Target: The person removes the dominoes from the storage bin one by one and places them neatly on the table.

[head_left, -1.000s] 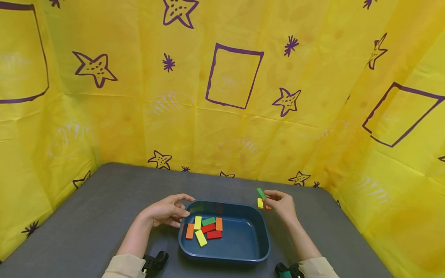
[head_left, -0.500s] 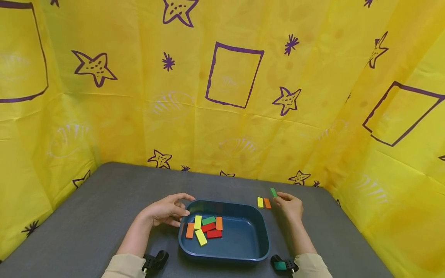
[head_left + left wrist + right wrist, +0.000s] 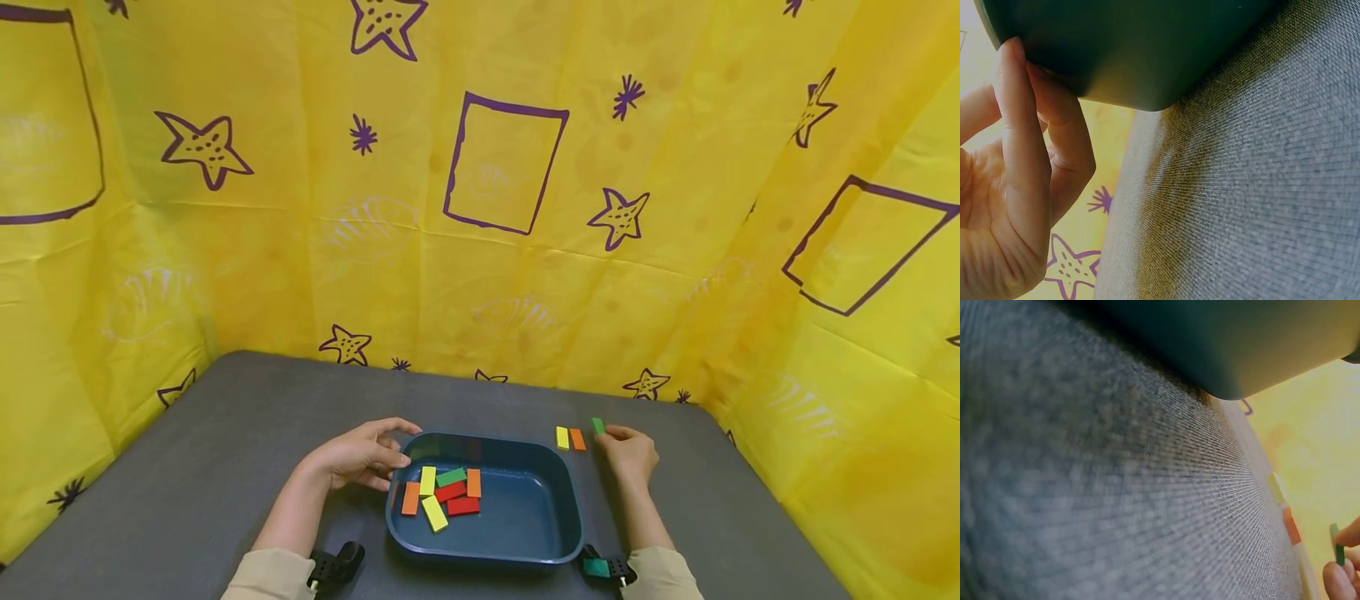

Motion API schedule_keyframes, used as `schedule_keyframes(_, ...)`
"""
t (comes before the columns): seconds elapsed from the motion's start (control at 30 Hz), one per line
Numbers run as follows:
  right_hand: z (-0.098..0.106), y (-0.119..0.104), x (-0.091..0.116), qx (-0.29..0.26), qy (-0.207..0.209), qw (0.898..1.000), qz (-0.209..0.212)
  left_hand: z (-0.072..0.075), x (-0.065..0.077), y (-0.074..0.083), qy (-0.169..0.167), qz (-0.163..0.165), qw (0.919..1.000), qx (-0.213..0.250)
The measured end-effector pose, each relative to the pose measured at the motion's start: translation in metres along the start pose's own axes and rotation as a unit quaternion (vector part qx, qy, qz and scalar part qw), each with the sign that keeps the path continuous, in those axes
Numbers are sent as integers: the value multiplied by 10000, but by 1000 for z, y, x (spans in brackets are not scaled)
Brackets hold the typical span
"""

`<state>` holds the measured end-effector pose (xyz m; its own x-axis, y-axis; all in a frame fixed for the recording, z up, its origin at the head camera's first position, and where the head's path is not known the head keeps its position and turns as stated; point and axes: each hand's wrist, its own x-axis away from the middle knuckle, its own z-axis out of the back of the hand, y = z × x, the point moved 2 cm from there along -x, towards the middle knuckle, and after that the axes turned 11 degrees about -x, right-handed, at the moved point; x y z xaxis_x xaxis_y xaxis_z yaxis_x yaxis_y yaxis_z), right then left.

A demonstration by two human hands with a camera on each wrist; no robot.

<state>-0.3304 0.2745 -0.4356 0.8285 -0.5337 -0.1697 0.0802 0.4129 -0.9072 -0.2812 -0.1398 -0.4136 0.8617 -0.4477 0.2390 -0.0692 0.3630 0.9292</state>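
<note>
A dark blue rectangular tub [image 3: 517, 562] sits on the table, holding several small flat blocks: orange [image 3: 410, 498], yellow [image 3: 434, 513], red [image 3: 462, 506] and green [image 3: 452, 477]. My left hand [image 3: 362, 452] holds the tub's left rim; the left wrist view shows its fingers [image 3: 1022, 144] against the tub wall. Beyond the tub's right side, my right hand [image 3: 630, 454] pinches a green block [image 3: 597, 426] between thumb and fingers, low over the table. To its left lie a yellow block [image 3: 562, 438] and an orange block [image 3: 577, 440], side by side.
The grey cloth-covered table [image 3: 247, 417] reaches back to a yellow curtain [image 3: 300, 275] printed with purple stars and frames, which also runs along both sides. Black wrist straps [image 3: 337, 562] show at both cuffs.
My right hand has carried the green block rightward from above the yellow and orange blocks and then lowered it beside the orange one. The left hand and tub have stayed put.
</note>
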Motion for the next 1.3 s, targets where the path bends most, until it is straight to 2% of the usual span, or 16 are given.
schedule_keyframes(0.23,-2,12,-2,492,-225,9982,249,0,0,-1,-14,-12,10000,26)
schedule_keyframes(0.53,-4,11,0,707,-309,9956,528,0,1,-1,14,67,10000,26)
schedule_keyframes(1.3,-8,14,1,858,-408,9928,727,-1,2,0,39,81,10000,29)
